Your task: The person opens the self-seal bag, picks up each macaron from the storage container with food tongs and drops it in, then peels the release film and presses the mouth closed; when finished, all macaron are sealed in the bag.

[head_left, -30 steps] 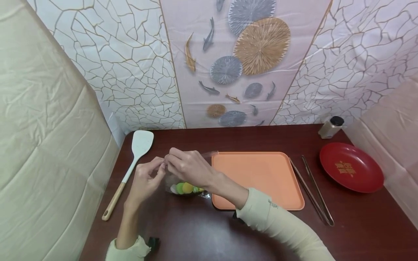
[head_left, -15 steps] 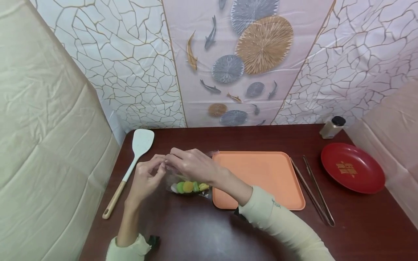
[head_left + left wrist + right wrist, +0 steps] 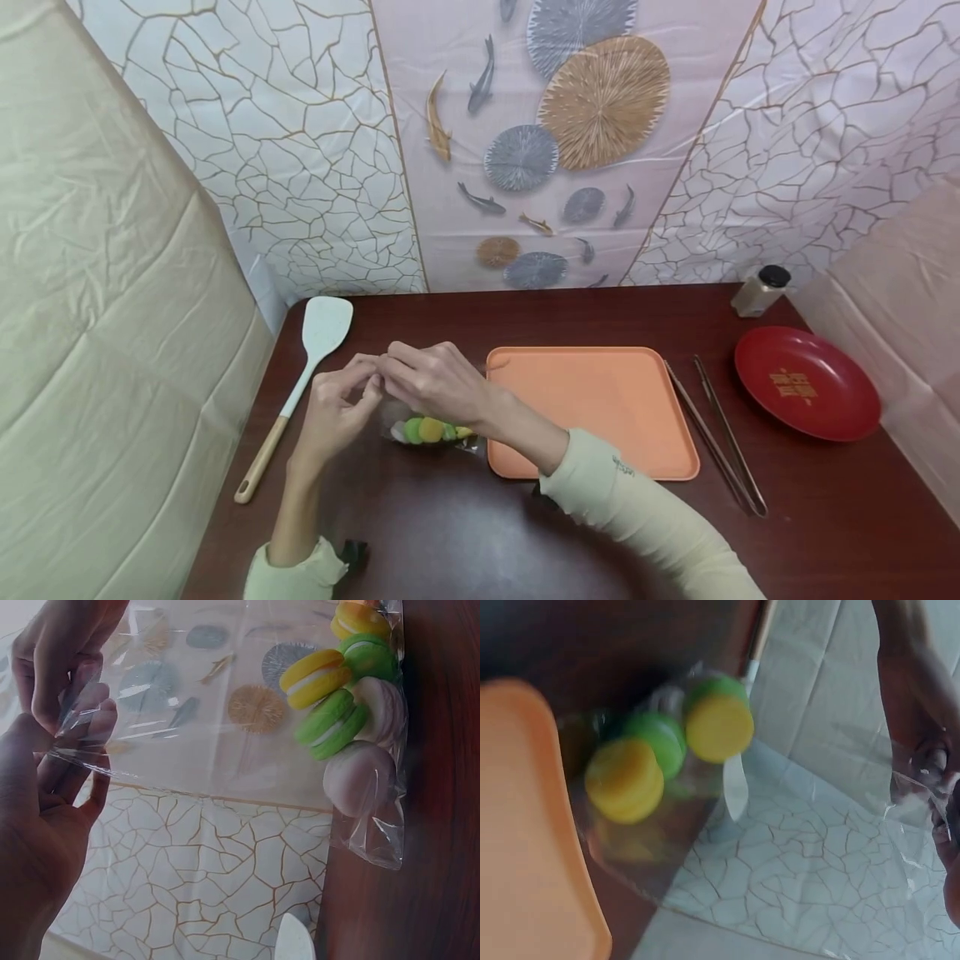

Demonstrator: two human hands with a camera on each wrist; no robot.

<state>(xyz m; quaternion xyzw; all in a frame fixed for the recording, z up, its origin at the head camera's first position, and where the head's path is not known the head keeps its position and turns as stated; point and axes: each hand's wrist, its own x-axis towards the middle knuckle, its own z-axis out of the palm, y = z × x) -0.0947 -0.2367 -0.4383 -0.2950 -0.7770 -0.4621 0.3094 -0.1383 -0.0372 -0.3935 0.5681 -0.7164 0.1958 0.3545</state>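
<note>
A clear plastic bag [image 3: 379, 844] hangs on its side from both hands, its lower end at the dark tabletop. Inside lie several macarons, among them a yellow one [image 3: 315, 677], a green one [image 3: 330, 724] and a pale lilac one [image 3: 360, 778]. My left hand [image 3: 335, 408] pinches the bag's upper edge between thumb and fingers. Right against it, my right hand [image 3: 435, 383] grips the same edge with curled fingers. In the head view the right hand covers much of the bag, while the macarons show just below it.
An orange tray [image 3: 592, 417] lies right of the bag, with metal tongs [image 3: 723, 442] beside it. Farther right are a red plate [image 3: 806, 383] and a black-capped jar [image 3: 760, 292]. A white spatula [image 3: 300, 392] with a wooden handle lies at the left.
Both hands keep nearly the same place and hold on the bag. The loose film at the bag's right end has shifted and now overlaps the tray's corner.
</note>
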